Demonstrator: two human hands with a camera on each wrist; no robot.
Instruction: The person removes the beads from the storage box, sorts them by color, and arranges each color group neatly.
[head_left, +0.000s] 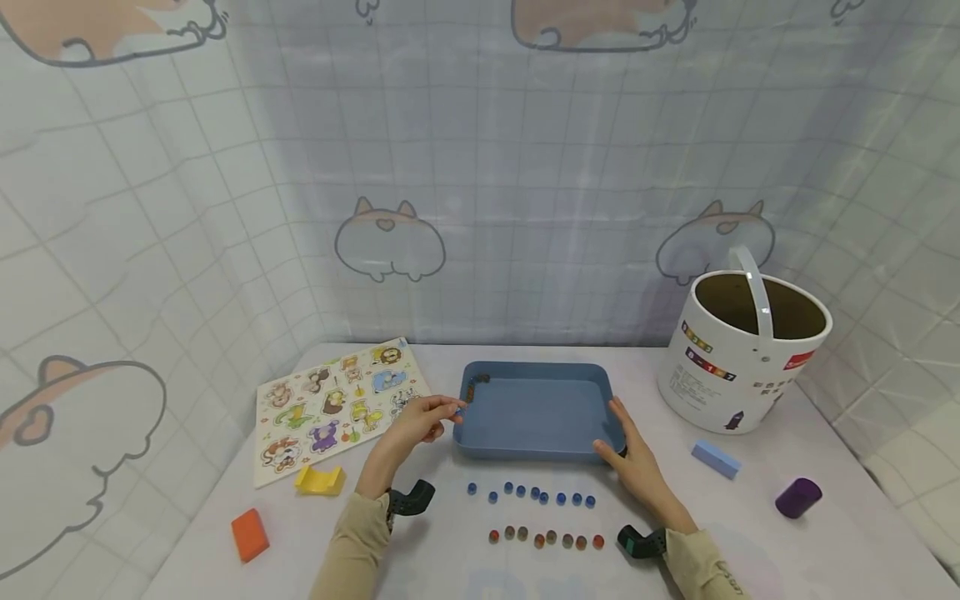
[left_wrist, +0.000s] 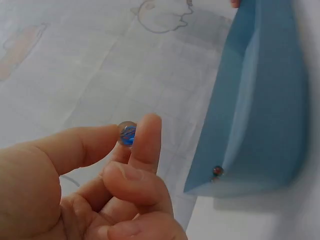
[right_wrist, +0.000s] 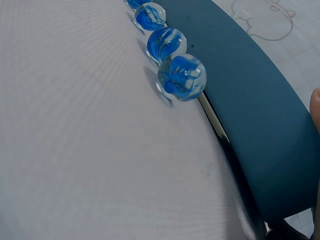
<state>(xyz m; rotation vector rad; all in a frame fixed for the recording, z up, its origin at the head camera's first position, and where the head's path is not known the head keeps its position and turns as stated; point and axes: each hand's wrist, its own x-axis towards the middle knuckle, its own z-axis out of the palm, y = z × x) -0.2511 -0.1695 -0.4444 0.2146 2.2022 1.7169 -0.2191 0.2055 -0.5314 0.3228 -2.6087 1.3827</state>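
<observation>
Currently, item by item, as your cameras show them:

Left hand [head_left: 420, 421]: yours, at the left rim of the tray, thumb and forefinger pinching one blue marble [left_wrist: 127, 133]; the other fingers are curled under.

Right hand [head_left: 633, 458]: yours, laid against the tray's near right corner, fingers fairly straight along the wall, thumb at the near wall. It touches the tray; whether it truly grips it you cannot tell.

Blue tray [head_left: 536, 446]: rectangular, shallow, at the middle of the tabletop. A small cluster of marbles [head_left: 476, 383] lies in its far left corner; the left wrist view shows a reddish one [left_wrist: 217, 171] in a corner.

Row of blue marbles [head_left: 532, 493]: on the tabletop just in front of the tray's near wall, loosely lined up. The right wrist view shows several close up [right_wrist: 181, 76].

Row of red-brown marbles [head_left: 546, 539]: nearer the front edge of the tabletop, parallel to the blue row.

Animal peg puzzle board [head_left: 337, 404]: left of the tray.

Yellow block [head_left: 319, 480] and orange block [head_left: 250, 534]: near the front left corner.

White bucket with handle [head_left: 738, 350]: towards the far right corner.

Pale blue block [head_left: 716, 458] and purple cylinder [head_left: 798, 497]: right of the tray, near the right edge.
</observation>
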